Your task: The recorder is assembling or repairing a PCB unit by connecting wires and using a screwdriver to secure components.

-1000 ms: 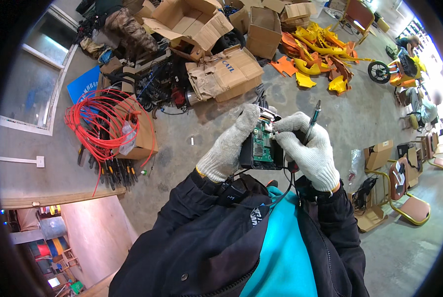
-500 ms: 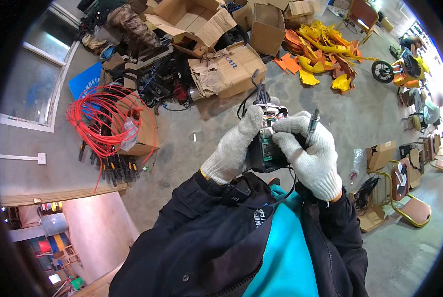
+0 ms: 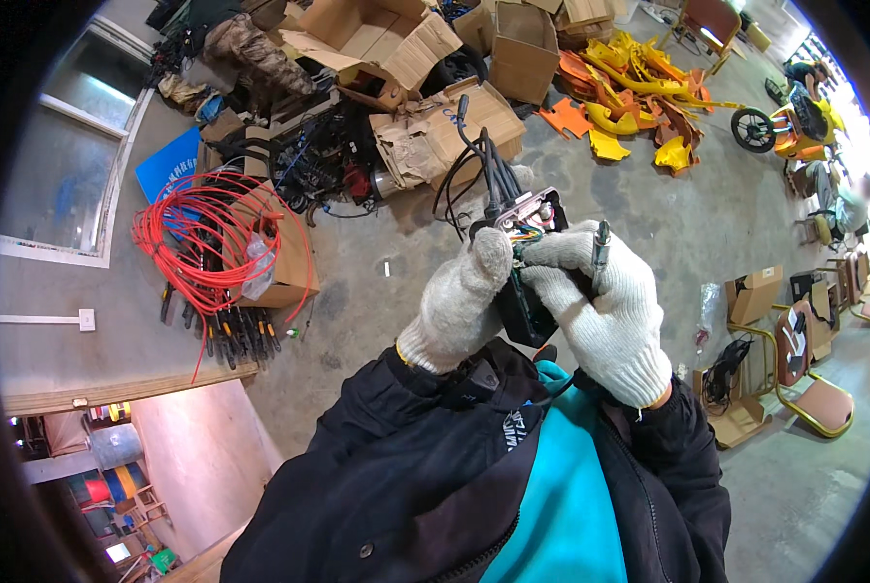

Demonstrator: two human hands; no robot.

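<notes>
My left hand, in a white knit glove, is closed round the left side of a black electronics box with its cover off. Thin coloured wires show at its upper end, and thick black cables run out beyond it. In the same kind of glove, my right hand has thumb and forefinger pressed together at the box's inside, by the wires. A slim metal-ended tool sticks up between its fingers; its exact kind is unclear. What the right fingertips touch is hidden.
Coiled red cable lies at left over a cardboard box. Ahead are opened cartons, and yellow and orange plastic panels. Chairs and a yellow scooter stand at right. People sit at far right.
The box has tipped in my hands, so its green circuit board now shows much less. The cables have swung up and left. Both hands keep their hold.
</notes>
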